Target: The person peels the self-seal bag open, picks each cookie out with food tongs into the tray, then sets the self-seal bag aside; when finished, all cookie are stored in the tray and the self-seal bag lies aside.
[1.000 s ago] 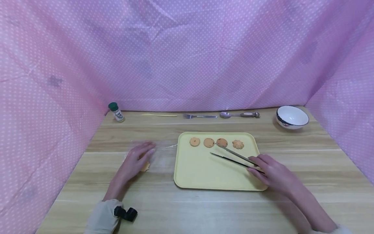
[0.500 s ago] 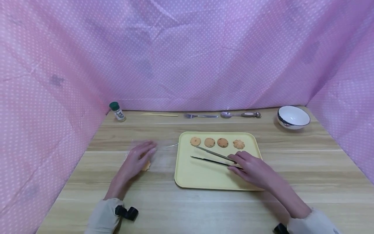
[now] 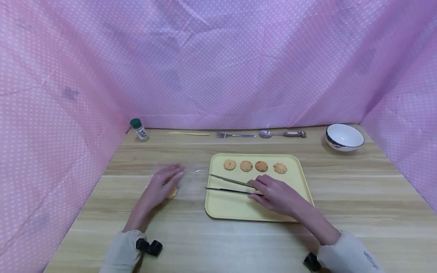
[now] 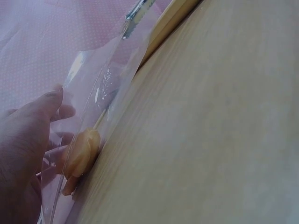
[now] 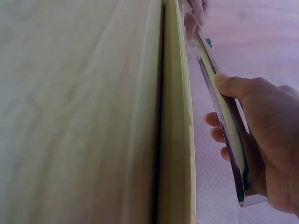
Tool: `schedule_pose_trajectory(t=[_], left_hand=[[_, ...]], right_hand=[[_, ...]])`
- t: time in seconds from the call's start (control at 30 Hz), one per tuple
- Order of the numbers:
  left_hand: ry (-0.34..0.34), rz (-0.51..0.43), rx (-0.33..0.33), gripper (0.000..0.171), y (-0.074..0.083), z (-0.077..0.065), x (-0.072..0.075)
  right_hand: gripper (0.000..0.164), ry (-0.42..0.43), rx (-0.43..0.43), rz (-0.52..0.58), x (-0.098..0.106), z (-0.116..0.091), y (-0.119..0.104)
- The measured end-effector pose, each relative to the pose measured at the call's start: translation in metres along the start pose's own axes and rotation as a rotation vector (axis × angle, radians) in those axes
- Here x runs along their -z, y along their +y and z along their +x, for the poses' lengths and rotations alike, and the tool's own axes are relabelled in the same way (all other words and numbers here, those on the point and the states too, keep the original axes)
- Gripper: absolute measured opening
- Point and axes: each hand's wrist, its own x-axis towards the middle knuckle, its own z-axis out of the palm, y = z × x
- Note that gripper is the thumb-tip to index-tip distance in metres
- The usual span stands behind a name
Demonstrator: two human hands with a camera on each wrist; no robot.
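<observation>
My left hand touches a clear plastic bag left of the tray, its fingers loosely bent and thumb apart. Inside that bag lie biscuits, partly hidden by the hand in the head view. My right hand grips metal tongs over a pale yellow tray. The tongs' serrated tips are spread, with nothing between them, above the tray's left rim near the bag. Several biscuits lie in a row along the tray's far side, among them a ring-shaped biscuit and a flower-shaped biscuit.
At the back stand a green-capped shaker on the left and a white bowl on the right. Between them lie a yellow knife, a fork and a spoon. A pink dotted cloth hangs behind the table.
My right hand has carried the tongs leftward, from beside the middle biscuits to the tray's left rim. The left hand and the biscuits on the tray stay as they were.
</observation>
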Motion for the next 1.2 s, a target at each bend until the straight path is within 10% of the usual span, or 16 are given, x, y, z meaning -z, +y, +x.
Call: schedule_pose_trajectory(t=[1.2], left_hand=[[-0.008,0.012,0.034,0.039,-0.003,-0.001,-0.002]], right_hand=[[0.028,-0.105,0.089,-0.055,-0.025,0.05,-0.025]])
